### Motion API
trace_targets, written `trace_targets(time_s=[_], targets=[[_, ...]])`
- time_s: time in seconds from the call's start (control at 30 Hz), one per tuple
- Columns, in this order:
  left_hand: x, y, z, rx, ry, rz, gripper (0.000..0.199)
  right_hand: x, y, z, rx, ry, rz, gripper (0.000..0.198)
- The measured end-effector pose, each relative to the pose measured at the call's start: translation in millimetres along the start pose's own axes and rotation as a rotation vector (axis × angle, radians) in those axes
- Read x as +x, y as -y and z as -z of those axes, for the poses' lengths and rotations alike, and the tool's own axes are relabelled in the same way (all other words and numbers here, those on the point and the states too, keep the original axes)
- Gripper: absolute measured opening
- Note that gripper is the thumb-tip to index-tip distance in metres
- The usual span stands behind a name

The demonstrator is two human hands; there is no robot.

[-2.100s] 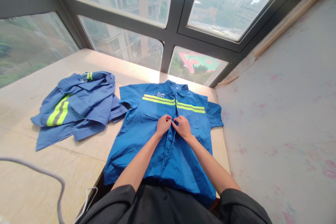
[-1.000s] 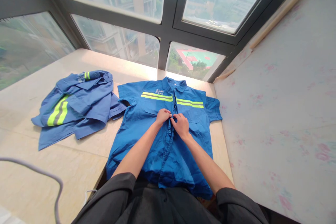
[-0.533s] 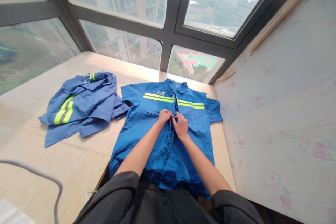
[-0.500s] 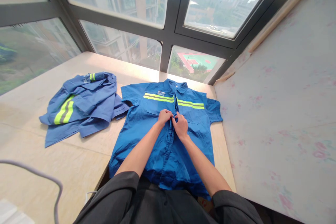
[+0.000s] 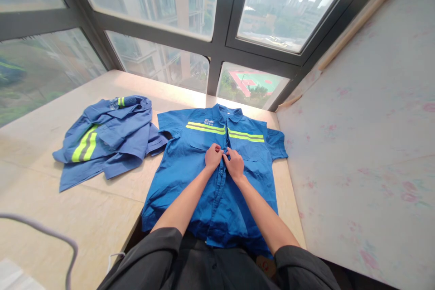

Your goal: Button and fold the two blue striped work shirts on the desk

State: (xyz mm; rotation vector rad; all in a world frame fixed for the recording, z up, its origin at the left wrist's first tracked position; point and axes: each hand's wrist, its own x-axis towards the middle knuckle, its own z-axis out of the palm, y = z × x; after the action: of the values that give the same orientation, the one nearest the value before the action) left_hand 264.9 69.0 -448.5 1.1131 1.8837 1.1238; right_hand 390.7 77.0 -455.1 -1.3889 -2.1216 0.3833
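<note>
Barely any change over the last second: left hand [image 5: 213,157] and right hand [image 5: 235,165] stay at the same spot on the placket [image 5: 218,190], left fingers slightly more curled, so this spot is probably unfinished. Both pinch placket cloth; can't tell if a button is between the fingertips. Shirt [image 5: 200,181] lies flat on the counter [image 5: 91,213], collar [image 5: 222,112] at 12 o'clock, hem at 6 against the wearer. One round button [image 5: 222,171] shows just below the hands. Cloth is matt blue, woven-looking, wrinkled low down; stripes [image 5: 205,128] are flat yellow-green with a grey middle. Crumpled shirt [image 5: 115,138] at 9 to 10 o'clock, duller blue, loosely folded. Smooth grey cable [image 5: 47,232] curves at 8; pale floral wall [image 5: 350,154] at 3.
</note>
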Motion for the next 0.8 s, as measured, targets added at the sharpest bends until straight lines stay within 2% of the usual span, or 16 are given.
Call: trace_targets(time_s=[0.1,0.2,0.4,0.47,0.57,0.67,0.8], targets=[[-8.7,2.4,2.6,0.053,-0.007,-0.066,0.012,-1.5,-6.9,3.6,0.120,-0.033,0.068,0.035],[-14.1,3.1,6.2,0.207,0.023,-0.188,0.013,-2.8,-17.7,11.0,0.182,-0.082,0.128,0.038],[-14.2,-9.0,10.5,0.487,0.023,-0.340,0.032,1.5,-35.1,22.1,0.022,-0.004,0.234,0.029],[-8.8,-15.4,10.3,0.565,0.022,-0.389,0.036,6.6,-34.2,21.8,-0.016,0.028,0.253,0.028],[4.9,-23.1,10.3,0.652,0.104,-0.430,0.037,18.6,-30.7,20.0,-0.077,0.068,0.245,0.029],[23.3,-27.0,12.2,0.701,0.197,-0.424,0.034,34.6,-31.0,19.3,-0.144,0.120,0.190,0.027],[54.0,-31.6,15.5,0.718,0.261,-0.413,0.035,58.9,-37.5,17.3,-0.182,0.169,0.137,0.029]])
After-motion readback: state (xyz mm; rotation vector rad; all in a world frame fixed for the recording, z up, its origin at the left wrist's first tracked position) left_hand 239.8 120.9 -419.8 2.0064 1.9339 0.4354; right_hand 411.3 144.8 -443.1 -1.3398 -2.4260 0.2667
